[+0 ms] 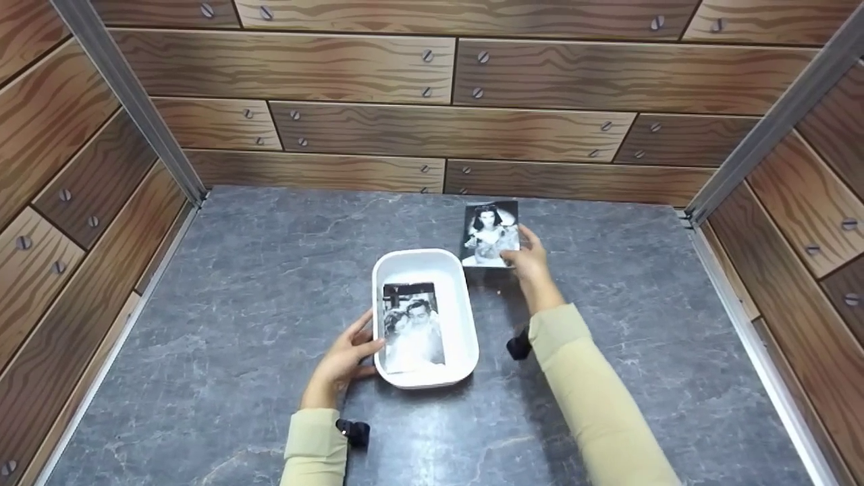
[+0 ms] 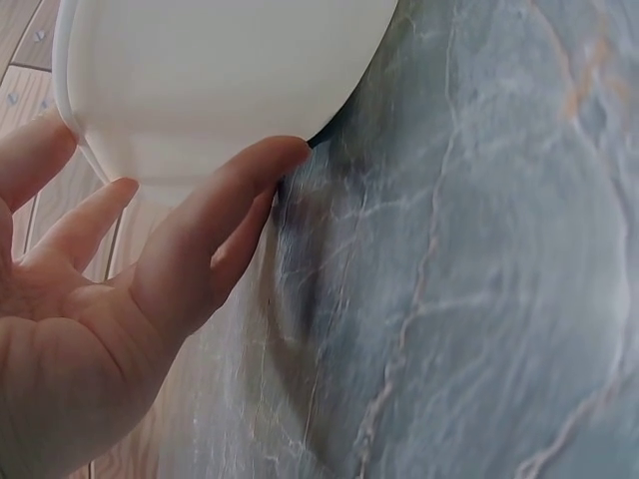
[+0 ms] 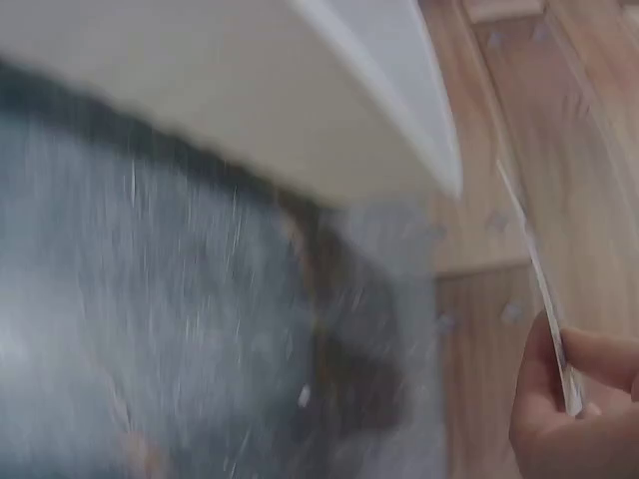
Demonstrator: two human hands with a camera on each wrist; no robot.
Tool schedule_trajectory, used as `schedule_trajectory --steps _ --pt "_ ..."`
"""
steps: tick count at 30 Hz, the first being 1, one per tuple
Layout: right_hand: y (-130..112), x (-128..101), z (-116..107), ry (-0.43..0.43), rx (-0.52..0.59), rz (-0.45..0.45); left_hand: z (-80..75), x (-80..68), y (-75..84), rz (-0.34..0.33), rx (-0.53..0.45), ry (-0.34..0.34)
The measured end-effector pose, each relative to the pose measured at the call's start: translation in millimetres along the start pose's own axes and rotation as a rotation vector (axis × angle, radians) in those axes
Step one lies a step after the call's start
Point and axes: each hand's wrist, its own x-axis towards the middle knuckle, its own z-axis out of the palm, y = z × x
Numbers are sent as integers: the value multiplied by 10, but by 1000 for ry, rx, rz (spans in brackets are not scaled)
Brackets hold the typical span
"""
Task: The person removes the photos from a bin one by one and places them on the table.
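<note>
Within plank-patterned walls [image 1: 358, 71], above a grey marbled tabletop [image 1: 270, 283], the left hand [image 1: 343, 359] clamps a white tray [image 1: 459, 317], glare-washed couple photograph [image 1: 412, 326] beside its thumb, while the right hand [image 1: 531, 265] pinches a portrait photograph [image 1: 487, 236], covering its lower edge.

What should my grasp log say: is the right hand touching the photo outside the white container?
Touching. The right wrist view shows the right hand pinching the photo, seen edge-on, near its lower end.
</note>
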Motion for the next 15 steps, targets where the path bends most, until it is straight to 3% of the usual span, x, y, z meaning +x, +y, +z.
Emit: schedule_trajectory --steps 4,7,10,15 --pt "10 55 -87 -47 66 113 -18 -34 -16 -6 -8 -3" --pt "144 229 -114 -16 87 183 -23 -36 -28 -2 -16 -8" --pt "441 577 -171 30 95 204 -26 -17 -35 5 -22 -18" --pt "1038 1209 -374 1 213 129 -28 10 -26 13 -18 -30"
